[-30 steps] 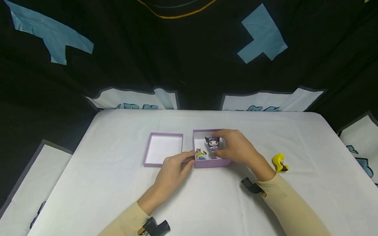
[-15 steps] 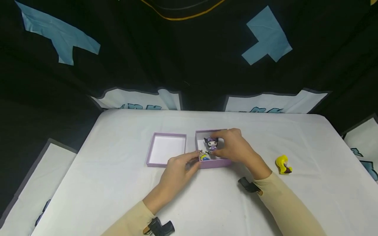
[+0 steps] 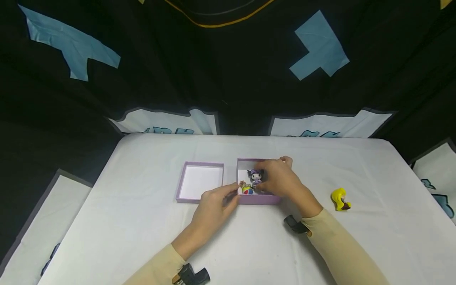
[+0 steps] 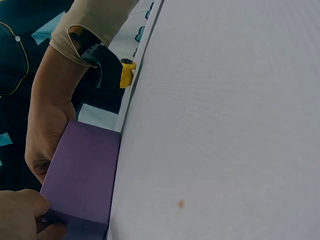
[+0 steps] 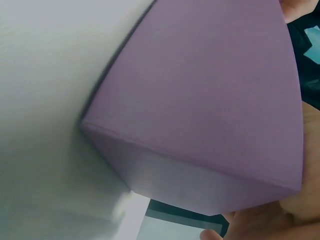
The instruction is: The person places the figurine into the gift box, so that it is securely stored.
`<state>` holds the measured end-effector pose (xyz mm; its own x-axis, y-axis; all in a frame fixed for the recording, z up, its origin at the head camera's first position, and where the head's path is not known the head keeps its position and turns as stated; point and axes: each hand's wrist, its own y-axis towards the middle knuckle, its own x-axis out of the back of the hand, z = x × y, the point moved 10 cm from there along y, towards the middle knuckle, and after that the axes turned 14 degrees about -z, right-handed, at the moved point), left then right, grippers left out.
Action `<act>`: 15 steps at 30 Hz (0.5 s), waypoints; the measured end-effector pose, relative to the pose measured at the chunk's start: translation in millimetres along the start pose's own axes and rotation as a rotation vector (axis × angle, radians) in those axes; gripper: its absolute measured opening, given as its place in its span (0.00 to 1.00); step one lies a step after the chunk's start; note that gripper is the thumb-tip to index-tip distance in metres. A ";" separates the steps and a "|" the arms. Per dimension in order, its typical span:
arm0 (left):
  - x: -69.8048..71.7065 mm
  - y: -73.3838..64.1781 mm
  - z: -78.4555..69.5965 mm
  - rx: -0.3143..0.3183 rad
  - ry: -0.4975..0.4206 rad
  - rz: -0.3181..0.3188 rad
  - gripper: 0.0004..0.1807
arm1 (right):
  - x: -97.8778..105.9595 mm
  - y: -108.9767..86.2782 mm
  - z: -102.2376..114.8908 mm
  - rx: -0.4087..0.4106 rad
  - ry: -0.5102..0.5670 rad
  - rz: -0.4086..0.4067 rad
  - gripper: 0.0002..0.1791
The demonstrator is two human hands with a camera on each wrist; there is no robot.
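Note:
A purple box with a white inside stands open-topped on the white table. My right hand reaches in over its right side and holds a black-and-purple figurine upright between thumb and fingers. Left of that, a small colourful figurine in yellow, red and blue sits in the box's front left corner. My left hand pinches the box at this same corner; in the left wrist view its fingertips are at the purple wall. Only outer walls show in the right wrist view, so the box's contents are hidden there.
A shallow purple-rimmed lid lies left of the box, white side up. A figurine with long yellow hair lies to the right on the tabletop. Dark cloth hangs beyond the table's far edge.
My right hand has sunk slightly in the box with the black-and-purple figurine. The small colourful figurine has turned a little, showing red now. My left hand keeps its hold on the corner.

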<state>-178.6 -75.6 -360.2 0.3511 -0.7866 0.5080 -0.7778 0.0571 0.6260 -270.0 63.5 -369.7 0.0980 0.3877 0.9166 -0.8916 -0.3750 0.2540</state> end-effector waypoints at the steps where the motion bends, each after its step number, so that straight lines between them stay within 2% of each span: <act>1: 0.0 0.9 0.1 0.000 -0.001 -0.003 0.15 | -0.3 0.8 -0.4 0.002 -0.007 -0.001 0.28; 9: 0.8 5.1 -0.6 -0.004 0.002 -0.013 0.15 | 2.6 5.0 -0.1 0.009 0.007 -0.023 0.30; 15: -0.9 -2.6 1.2 0.022 0.011 0.005 0.16 | -0.8 -3.7 0.7 0.028 0.031 -0.022 0.30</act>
<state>-177.5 -75.8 -363.1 0.3533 -0.7793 0.5176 -0.7907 0.0469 0.6104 -266.5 64.0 -371.2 0.1035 0.4217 0.9008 -0.8766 -0.3893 0.2830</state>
